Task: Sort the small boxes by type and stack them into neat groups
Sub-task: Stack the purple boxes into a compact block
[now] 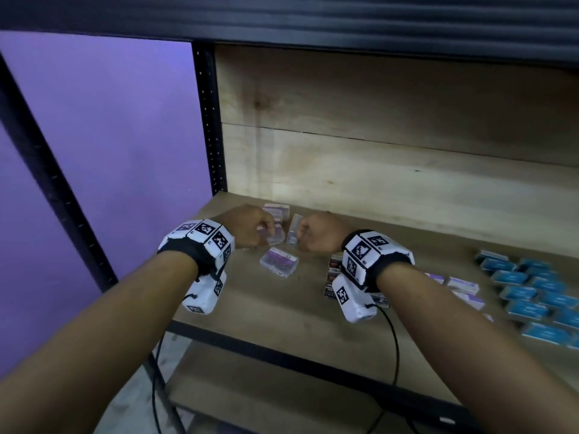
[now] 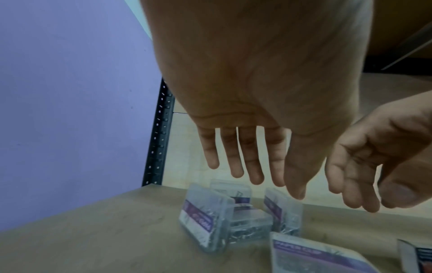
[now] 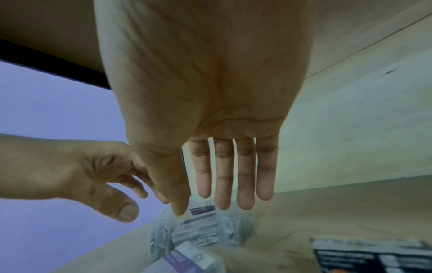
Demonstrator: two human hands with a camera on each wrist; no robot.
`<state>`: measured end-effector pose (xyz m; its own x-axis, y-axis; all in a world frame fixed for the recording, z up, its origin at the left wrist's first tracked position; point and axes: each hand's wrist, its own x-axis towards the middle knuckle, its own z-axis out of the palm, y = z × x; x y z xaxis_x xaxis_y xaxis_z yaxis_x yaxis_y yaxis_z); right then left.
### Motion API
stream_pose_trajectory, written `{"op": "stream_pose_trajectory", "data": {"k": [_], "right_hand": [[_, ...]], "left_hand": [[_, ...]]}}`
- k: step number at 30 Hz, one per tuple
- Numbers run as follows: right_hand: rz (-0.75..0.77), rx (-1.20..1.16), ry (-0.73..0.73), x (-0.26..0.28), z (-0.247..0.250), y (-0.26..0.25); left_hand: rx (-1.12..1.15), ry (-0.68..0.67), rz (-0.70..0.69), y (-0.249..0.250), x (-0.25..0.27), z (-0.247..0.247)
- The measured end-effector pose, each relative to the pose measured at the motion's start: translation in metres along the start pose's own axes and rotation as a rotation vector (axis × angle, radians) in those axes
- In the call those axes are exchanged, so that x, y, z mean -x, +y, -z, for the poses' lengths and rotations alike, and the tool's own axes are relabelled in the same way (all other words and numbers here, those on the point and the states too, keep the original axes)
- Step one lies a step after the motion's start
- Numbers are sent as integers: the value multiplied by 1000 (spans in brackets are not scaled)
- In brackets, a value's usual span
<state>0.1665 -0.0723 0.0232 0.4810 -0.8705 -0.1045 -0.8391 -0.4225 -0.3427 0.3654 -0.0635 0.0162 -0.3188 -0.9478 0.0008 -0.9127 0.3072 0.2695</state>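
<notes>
Both hands, left hand & right hand, hover w/ fingers straight, holding nothing, over clear paper-clip boxes clustered at shelf back-left; careless grab could topple the on-edge ones.

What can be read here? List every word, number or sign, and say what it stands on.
"PAPER CLIP": purple label of the nearest clear box, blurred, so likely only.
Blue boxes: print too blurred.
Black-labelled box: white print too blurred.
Other clear boxes: labels unreadable.
Wrist markers: black-and-white patterns, no words.
</notes>
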Motion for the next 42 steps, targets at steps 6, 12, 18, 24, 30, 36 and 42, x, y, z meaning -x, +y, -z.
{"op": "stream_pose_trajectory", "data": {"k": [6, 12, 18, 24, 30, 36, 42], "right_hand": [[-40, 50, -85, -20, -20, -22], [-103, 136, -162, -33, -34, -34], [-142, 145, -200, -37, -37, -37], [-161, 117, -265, -36, -36, -35], [-157, 88, -224, -37, -40, -32], [-137, 44, -187, -36, -44, -30], [-105, 138, -195, -36, -44, -33]], "left_hand": [[-15, -21, 20, -34, 5, 4], [-25, 21, -60, -55, 2, 6], [-51, -17, -127, -62, -10, 4], [-149, -39, -114, -67, -22, 1], [-129, -55, -98, -75, -26, -4], [-94, -90, -88, -74, -23, -6], [-54, -84, -183, -62, -15, -3]]}}
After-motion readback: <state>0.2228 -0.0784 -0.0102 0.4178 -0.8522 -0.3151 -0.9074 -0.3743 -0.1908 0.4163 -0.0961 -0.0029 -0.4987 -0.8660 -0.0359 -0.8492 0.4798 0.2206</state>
